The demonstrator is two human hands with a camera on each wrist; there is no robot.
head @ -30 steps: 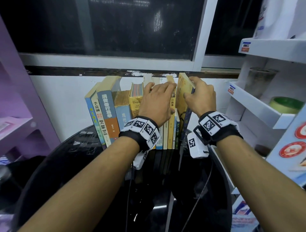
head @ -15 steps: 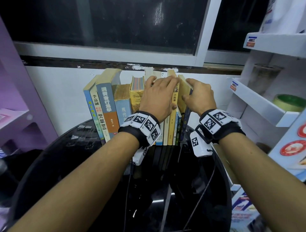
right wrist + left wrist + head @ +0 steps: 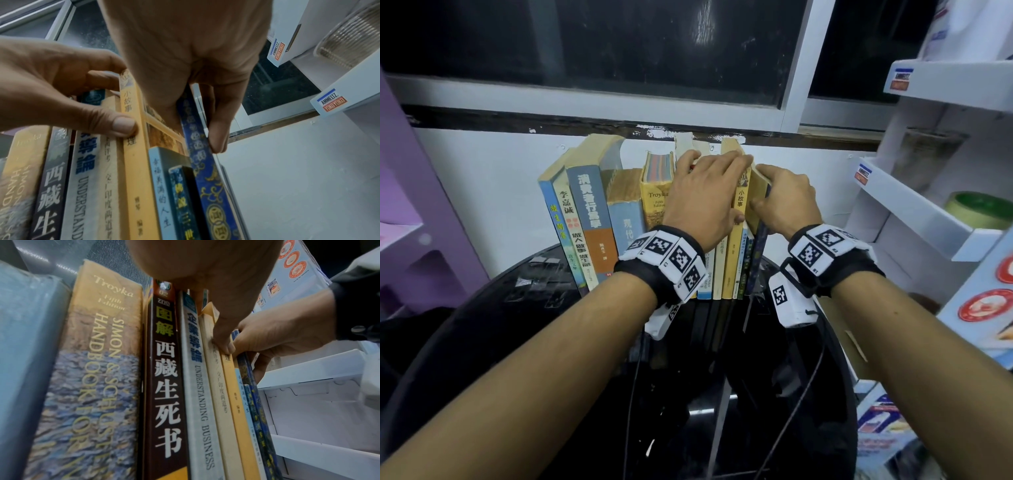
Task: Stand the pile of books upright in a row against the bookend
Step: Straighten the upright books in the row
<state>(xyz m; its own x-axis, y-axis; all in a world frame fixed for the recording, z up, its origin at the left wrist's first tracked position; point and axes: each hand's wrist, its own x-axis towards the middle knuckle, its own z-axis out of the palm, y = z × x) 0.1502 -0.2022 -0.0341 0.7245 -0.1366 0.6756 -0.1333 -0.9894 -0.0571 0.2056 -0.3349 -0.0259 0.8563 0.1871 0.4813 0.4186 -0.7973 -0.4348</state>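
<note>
The upright row of paperback books (image 3: 654, 219) stands at twelve o'clock on the round black glass table (image 3: 482, 325). Left hand (image 3: 703, 195) clasps yellow-spined books; right hand (image 3: 786, 200) pinches the thin blue patterned book (image 3: 205, 170). Ease it down vertically, squeezing leftward.

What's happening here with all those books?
A person is tidying a row of books that stand upright on a dark round table against the wall. The left hand grips the tops of the middle books, thumb on a yellow book. The right hand pinches the blue patterned book at the right end, next to a thin metal bookend. No book is left lying flat in view.
</note>
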